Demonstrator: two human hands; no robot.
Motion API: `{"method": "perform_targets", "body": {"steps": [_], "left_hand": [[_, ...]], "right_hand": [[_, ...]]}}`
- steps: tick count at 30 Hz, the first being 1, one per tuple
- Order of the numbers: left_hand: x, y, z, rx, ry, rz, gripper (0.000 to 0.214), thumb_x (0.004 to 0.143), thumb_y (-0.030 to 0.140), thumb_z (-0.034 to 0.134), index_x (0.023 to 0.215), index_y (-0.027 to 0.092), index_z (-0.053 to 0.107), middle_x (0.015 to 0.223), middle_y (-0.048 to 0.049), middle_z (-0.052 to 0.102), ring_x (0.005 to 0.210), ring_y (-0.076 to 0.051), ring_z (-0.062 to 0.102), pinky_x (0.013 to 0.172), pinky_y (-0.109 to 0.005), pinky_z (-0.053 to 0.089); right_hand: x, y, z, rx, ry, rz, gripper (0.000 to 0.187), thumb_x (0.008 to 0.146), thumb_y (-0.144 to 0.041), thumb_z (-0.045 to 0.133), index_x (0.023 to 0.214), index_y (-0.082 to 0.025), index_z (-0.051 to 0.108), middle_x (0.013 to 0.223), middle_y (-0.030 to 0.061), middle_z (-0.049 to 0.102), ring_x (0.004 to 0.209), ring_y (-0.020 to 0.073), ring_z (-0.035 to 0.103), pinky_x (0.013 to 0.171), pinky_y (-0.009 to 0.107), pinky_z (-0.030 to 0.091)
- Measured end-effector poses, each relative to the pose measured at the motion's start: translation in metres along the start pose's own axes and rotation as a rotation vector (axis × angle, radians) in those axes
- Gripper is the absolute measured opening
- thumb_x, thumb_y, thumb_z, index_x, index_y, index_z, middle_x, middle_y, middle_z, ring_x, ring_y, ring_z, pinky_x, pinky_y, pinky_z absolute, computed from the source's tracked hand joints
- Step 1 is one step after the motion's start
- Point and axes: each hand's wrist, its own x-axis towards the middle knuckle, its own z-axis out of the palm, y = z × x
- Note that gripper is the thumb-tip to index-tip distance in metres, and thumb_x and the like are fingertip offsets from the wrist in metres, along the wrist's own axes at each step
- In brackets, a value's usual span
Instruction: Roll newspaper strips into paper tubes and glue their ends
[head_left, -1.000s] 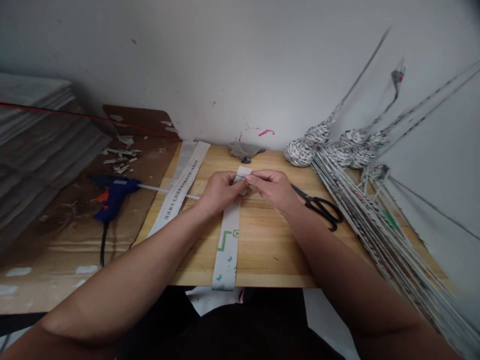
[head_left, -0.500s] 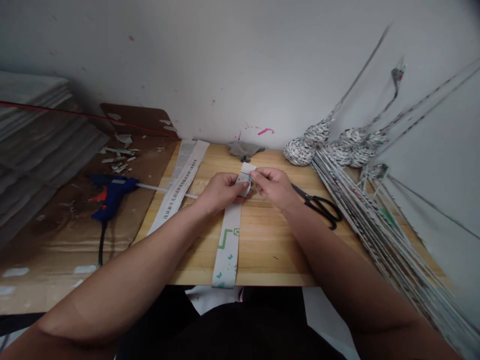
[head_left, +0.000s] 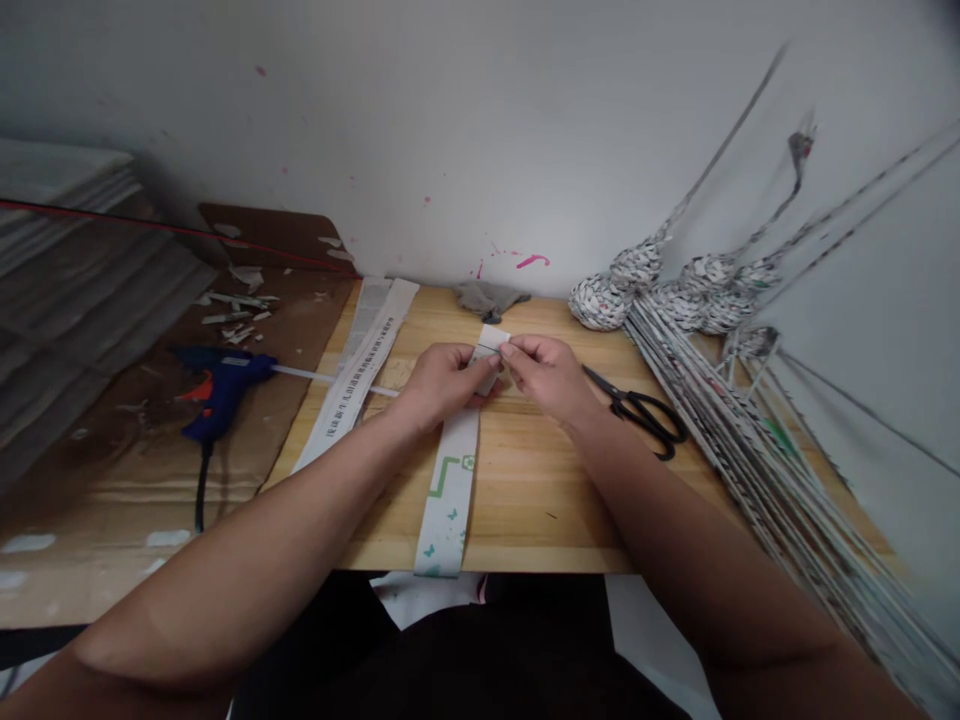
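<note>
our left hand (head_left: 450,382) and right hand (head_left: 549,378) pinch a long, flat, printed paper strip (head_left: 448,500) over the grained wooden table (head_left: 551,480).

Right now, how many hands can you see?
2: the left hand pinches the patterned paper strip near its far end; the right hand holds its right edge there. No others show.

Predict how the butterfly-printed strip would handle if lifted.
The paper strip looks thin and narrow, so it is probably light. Its long unheld part would likely flop rather than stay stiff. It might crease where the left hand and right hand pinch it.
</note>
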Motion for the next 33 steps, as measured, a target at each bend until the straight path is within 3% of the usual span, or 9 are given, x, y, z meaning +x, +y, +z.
{"method": "perform_targets", "body": {"steps": [7,13,27,33], "left_hand": [[-0.0015,0.0051,-0.0012,0.05,0.024,-0.008,0.032,0.079,0.047,0.066,0.078,0.015,0.07,0.076,-0.0085,0.074,0.065,-0.018,0.068,0.06,-0.029,0.055],[-0.001,0.0009,-0.0005,0.051,0.021,0.074,0.026,0.079,0.042,0.067,0.082,0.017,0.071,0.077,-0.0075,0.075,0.067,-0.017,0.068,0.061,-0.028,0.055],[-0.0016,0.0001,-0.0021,0.2,0.012,0.155,0.025,0.082,0.04,0.061,0.079,0.017,0.071,0.075,-0.0053,0.073,0.071,-0.019,0.067,0.062,-0.028,0.052],[-0.0025,0.0017,-0.0024,0.196,-0.016,0.172,0.024,0.083,0.039,0.061,0.079,0.017,0.07,0.074,-0.0044,0.072,0.069,-0.018,0.065,0.062,-0.027,0.051]], "right_hand": [[-0.0009,0.0006,0.0022,0.151,0.017,0.061,0.028,0.077,-0.045,0.071,0.071,-0.017,0.068,0.051,-0.0056,0.044,0.044,0.0069,0.03,0.042,0.024,0.021],[-0.0004,-0.0024,0.0051,0.239,0.061,0.107,0.03,0.069,-0.044,0.077,0.071,-0.016,0.068,0.051,-0.0052,0.047,0.044,0.0059,0.031,0.041,0.023,0.019],[0.0009,-0.0044,0.0067,0.291,0.096,0.13,0.028,0.065,-0.041,0.08,0.071,-0.015,0.071,0.052,-0.0043,0.054,0.043,0.0055,0.035,0.039,0.023,0.021],[0.0004,-0.0058,0.0079,0.307,0.13,0.159,0.027,0.063,-0.039,0.081,0.068,-0.015,0.069,0.048,-0.0067,0.048,0.041,0.0045,0.03,0.038,0.023,0.016]]}}
